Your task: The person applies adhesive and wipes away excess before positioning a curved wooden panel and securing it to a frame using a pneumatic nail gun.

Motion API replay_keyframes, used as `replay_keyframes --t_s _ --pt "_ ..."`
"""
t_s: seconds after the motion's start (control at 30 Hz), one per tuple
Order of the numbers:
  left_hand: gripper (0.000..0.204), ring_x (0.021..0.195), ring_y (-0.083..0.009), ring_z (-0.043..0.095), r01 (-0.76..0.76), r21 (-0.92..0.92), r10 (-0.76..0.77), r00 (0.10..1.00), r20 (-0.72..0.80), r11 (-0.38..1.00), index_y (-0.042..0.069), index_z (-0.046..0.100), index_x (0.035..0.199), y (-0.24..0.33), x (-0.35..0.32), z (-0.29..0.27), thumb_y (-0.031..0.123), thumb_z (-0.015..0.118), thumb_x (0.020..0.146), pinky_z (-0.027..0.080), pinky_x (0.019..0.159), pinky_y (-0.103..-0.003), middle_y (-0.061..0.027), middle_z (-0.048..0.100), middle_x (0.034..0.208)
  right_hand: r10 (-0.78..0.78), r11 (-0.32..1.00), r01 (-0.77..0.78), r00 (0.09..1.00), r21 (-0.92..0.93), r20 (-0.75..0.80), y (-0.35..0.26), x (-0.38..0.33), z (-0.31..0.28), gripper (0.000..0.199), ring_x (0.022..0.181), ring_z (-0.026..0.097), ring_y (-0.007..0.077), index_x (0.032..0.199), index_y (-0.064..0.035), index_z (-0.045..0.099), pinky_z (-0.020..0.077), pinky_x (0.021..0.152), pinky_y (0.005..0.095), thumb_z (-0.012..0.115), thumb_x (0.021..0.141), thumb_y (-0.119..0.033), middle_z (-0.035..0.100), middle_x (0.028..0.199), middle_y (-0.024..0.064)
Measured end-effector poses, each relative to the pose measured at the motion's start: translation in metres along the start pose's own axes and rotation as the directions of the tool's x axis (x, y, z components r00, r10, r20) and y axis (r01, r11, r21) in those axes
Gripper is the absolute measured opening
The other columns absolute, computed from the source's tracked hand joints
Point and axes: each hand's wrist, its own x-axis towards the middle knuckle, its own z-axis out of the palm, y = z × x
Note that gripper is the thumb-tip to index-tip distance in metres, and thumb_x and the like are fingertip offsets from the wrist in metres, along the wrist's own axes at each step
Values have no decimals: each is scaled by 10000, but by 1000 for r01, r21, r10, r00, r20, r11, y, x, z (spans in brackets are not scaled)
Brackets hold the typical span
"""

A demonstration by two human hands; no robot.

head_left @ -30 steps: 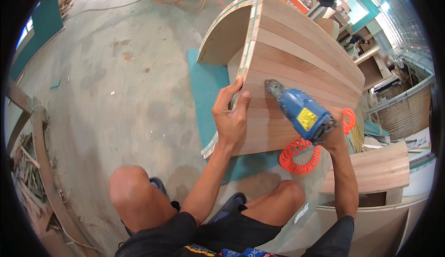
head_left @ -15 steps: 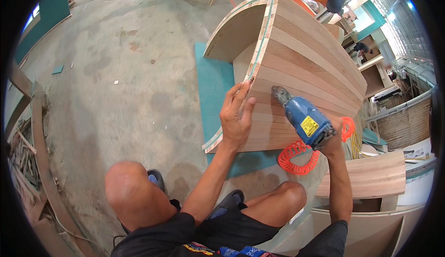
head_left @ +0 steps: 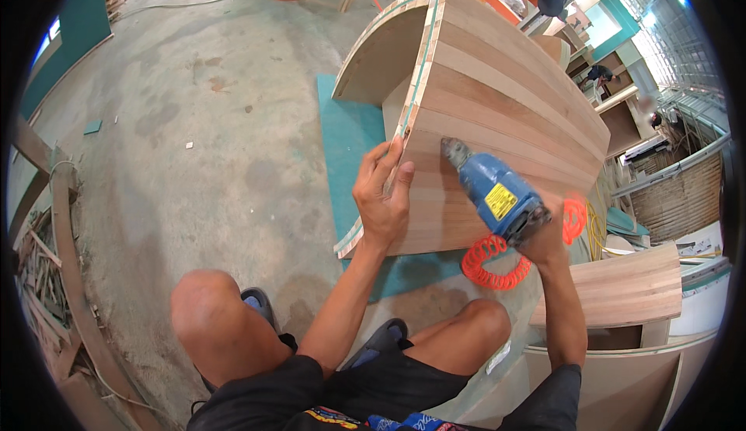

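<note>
- The left hand (head_left: 382,198) lies flat on the curved wooden panel (head_left: 497,120), fingers spread and pressed along its near edge; its grip is apart, clamped on nothing, the palm only bearing on the wood
- The right hand (head_left: 544,237) is wrapped around the rear of a blue pneumatic tool (head_left: 497,190); its grip is closed tight on the tool's body; a yellow label shows on the tool's side
- The tool's dark nose (head_left: 453,151) points up and to the left and meets the panel's face just beside the left hand's fingertips
- An orange coiled air hose (head_left: 489,264) hangs from the back of the tool and loops below the right wrist
- The panel is built of long pale and reddish strips, arches away from the person, and stands on a green mat (head_left: 350,143) on the concrete floor (head_left: 194,120); its layered end edge (head_left: 416,81) faces left
- Both bare knees flank the panel's near end; a dark sandal (head_left: 260,307) shows by the left knee
- Wood offcuts (head_left: 47,268) lie at the far left; another wooden piece (head_left: 622,287) sits to the right
</note>
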Motion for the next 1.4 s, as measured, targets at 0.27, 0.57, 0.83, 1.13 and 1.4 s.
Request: replay_keyframes --t_s 0.27,0.57,0.83,1.13,1.4 --pt "364 1028 -280 676 -102 -24 100 992 -82 995 17 682 1237 -11 1 5 -29 703 876 554 856 -346 -210 645 1214 -228 973 226 973 -51 -36 -50 31 16 432 716 689 315 1076 -15 676 537 632 377 779 727 -250 693 825 134" --pt "398 1044 -338 667 -112 -51 107 990 -92 992 11 679 1241 -19 -3 9 -69 697 851 540 875 -361 -248 632 1201 -222 942 217 975 -257 13 -60 36 19 391 660 659 304 1051 -37 666 501 583 383 756 714 -214 649 759 120" --pt "416 1065 -346 661 -112 -9 111 991 -72 994 19 679 1248 -19 -5 8 -77 692 843 534 896 -369 -255 627 1216 -196 956 200 980 -217 37 -56 37 21 441 662 645 316 1087 -43 660 484 577 395 768 705 -236 634 744 123" --pt "350 1098 -344 659 -82 10 82 995 -63 997 16 681 1224 -5 0 4 -27 687 877 529 910 -375 -238 643 1217 -124 992 124 992 -32 -11 -27 7 10 419 782 729 323 1051 37 690 572 690 374 784 703 -177 729 932 181" --pt "281 1131 -317 642 44 -86 -48 998 -43 995 -2 669 1214 -5 -2 8 70 660 942 501 956 -379 -213 653 1221 -92 994 86 992 -74 -82 4 -8 4 423 792 726 314 1049 20 699 567 698 364 797 691 -184 731 922 167"
